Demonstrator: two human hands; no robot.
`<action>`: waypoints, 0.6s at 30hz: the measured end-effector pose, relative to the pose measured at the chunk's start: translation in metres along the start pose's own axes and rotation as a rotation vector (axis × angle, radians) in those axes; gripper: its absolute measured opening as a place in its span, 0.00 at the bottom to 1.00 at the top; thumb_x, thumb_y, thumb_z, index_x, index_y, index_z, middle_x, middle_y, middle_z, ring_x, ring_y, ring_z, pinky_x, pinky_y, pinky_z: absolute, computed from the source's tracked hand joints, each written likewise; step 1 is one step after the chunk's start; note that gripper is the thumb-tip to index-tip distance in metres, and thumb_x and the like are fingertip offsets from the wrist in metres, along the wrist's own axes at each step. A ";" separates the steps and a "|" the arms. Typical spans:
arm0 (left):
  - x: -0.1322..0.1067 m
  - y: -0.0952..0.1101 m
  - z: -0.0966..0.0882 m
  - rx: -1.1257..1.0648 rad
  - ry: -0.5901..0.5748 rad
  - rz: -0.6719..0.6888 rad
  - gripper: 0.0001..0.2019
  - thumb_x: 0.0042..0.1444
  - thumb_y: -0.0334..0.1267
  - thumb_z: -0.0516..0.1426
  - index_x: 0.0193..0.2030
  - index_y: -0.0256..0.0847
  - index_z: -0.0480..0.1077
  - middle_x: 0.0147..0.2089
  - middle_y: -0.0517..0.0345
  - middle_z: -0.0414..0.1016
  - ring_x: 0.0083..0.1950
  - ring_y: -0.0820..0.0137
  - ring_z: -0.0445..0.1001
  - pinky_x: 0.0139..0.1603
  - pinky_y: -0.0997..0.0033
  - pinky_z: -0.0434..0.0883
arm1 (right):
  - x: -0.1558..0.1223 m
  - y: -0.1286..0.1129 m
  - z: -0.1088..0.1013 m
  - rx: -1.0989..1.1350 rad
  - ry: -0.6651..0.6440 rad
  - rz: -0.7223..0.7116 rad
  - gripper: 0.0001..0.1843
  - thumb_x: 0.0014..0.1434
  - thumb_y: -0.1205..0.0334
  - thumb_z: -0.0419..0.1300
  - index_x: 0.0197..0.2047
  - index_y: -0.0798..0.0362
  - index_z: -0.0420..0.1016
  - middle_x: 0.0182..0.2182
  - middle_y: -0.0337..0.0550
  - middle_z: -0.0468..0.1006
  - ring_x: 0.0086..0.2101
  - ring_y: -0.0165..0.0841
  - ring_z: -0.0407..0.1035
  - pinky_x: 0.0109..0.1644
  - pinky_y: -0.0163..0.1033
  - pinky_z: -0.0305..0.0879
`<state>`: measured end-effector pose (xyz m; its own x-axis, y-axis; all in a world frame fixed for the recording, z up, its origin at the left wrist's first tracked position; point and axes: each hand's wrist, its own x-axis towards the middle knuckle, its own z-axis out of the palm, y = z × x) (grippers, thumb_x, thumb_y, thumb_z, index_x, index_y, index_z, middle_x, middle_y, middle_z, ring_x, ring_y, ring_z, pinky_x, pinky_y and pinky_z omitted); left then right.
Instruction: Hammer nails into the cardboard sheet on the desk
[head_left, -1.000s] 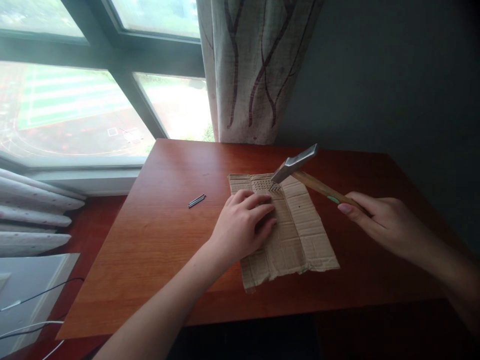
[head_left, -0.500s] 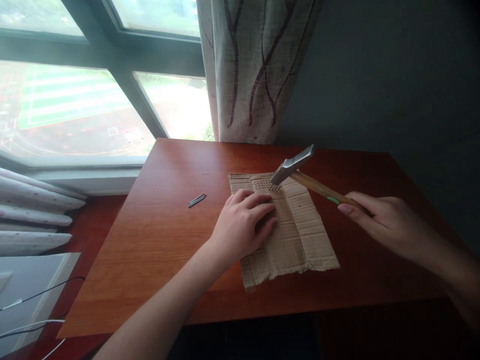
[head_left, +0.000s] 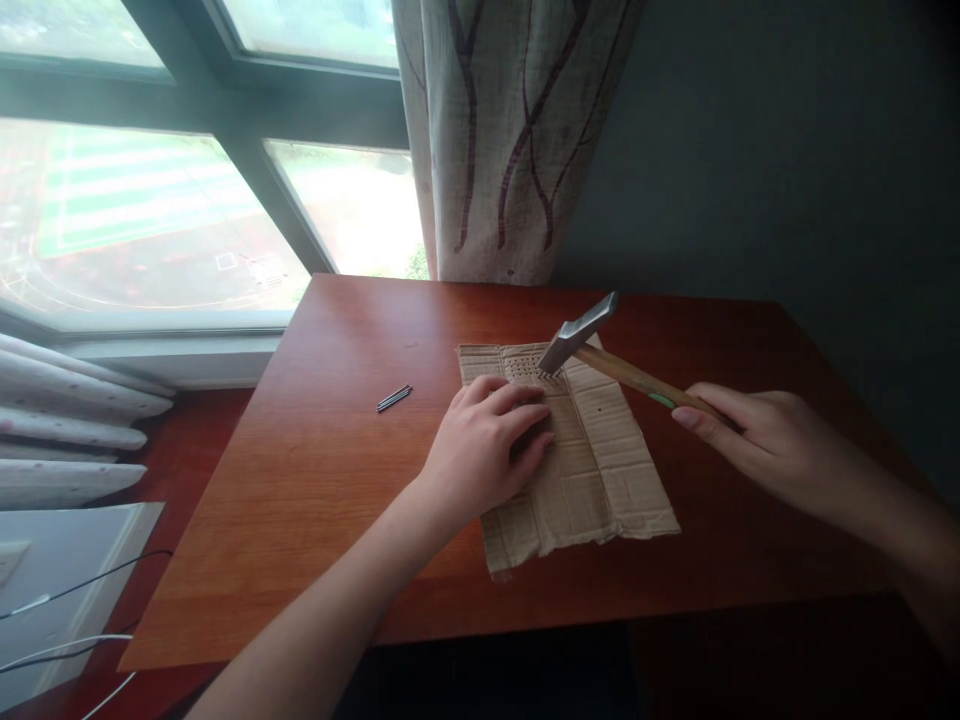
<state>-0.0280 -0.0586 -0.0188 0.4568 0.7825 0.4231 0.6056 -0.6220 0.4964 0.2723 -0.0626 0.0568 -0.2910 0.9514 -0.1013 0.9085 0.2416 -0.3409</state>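
Note:
My right hand (head_left: 757,430) is wrapped around the wooden handle of a hammer (head_left: 628,374). The steel head is tilted and sits low over a cluster of small nails (head_left: 553,374) standing in a piece of cardboard (head_left: 577,490). Whether it touches them I cannot tell. On the cardboard's left part, just below that cluster, my left hand (head_left: 491,435) lies with fingers bent and somewhat apart, pressing it against the table. Left of the nails, the cardboard carries rows of small dark holes or nail heads.
Several loose nails (head_left: 394,398) lie on the reddish wooden table (head_left: 315,470), left of the cardboard. A window (head_left: 150,220) and a patterned curtain (head_left: 517,140) stand behind. Cables (head_left: 82,575) hang beyond the table's left edge.
The hammer head has shifted slightly left, closer over the nails. My left hand and the cardboard have stayed in place.

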 end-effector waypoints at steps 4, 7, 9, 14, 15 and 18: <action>0.000 0.000 -0.001 -0.005 -0.001 -0.002 0.12 0.64 0.39 0.57 0.50 0.43 0.79 0.57 0.53 0.79 0.54 0.56 0.73 0.55 0.49 0.73 | 0.000 0.001 0.000 -0.009 -0.019 -0.018 0.26 0.69 0.38 0.49 0.29 0.48 0.65 0.17 0.33 0.61 0.18 0.29 0.59 0.25 0.37 0.51; 0.000 0.001 -0.001 -0.007 -0.001 0.000 0.12 0.64 0.39 0.57 0.50 0.42 0.79 0.57 0.53 0.79 0.54 0.56 0.73 0.55 0.48 0.73 | -0.001 0.002 -0.001 -0.012 -0.001 0.000 0.25 0.69 0.38 0.49 0.30 0.48 0.66 0.18 0.33 0.62 0.20 0.30 0.61 0.26 0.37 0.52; 0.000 0.001 -0.002 -0.010 0.000 0.000 0.12 0.64 0.39 0.57 0.49 0.43 0.79 0.57 0.53 0.79 0.54 0.56 0.73 0.55 0.48 0.73 | -0.002 0.002 -0.001 -0.008 0.010 0.006 0.25 0.68 0.38 0.49 0.31 0.48 0.66 0.19 0.33 0.63 0.20 0.30 0.61 0.26 0.37 0.53; -0.001 0.000 0.000 -0.010 -0.002 -0.005 0.12 0.64 0.39 0.57 0.50 0.43 0.79 0.58 0.53 0.79 0.54 0.56 0.73 0.55 0.49 0.72 | -0.001 -0.003 -0.001 -0.022 -0.005 -0.012 0.27 0.68 0.36 0.48 0.29 0.48 0.65 0.17 0.33 0.62 0.18 0.29 0.60 0.25 0.37 0.51; -0.001 0.000 0.000 -0.009 -0.004 -0.005 0.12 0.64 0.39 0.57 0.50 0.43 0.79 0.58 0.53 0.79 0.55 0.56 0.72 0.56 0.49 0.72 | 0.000 -0.004 -0.001 -0.028 -0.010 -0.013 0.27 0.68 0.36 0.48 0.29 0.48 0.66 0.17 0.34 0.63 0.18 0.30 0.60 0.25 0.37 0.51; -0.001 -0.001 0.001 -0.006 -0.009 -0.008 0.12 0.65 0.40 0.57 0.50 0.43 0.78 0.58 0.54 0.78 0.55 0.56 0.72 0.56 0.48 0.72 | -0.001 -0.005 0.000 -0.045 -0.007 -0.018 0.26 0.68 0.36 0.48 0.30 0.48 0.65 0.17 0.34 0.63 0.18 0.30 0.61 0.25 0.37 0.51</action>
<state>-0.0285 -0.0591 -0.0201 0.4578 0.7880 0.4118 0.6057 -0.6154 0.5044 0.2683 -0.0642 0.0588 -0.3097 0.9454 -0.1018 0.9156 0.2676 -0.3003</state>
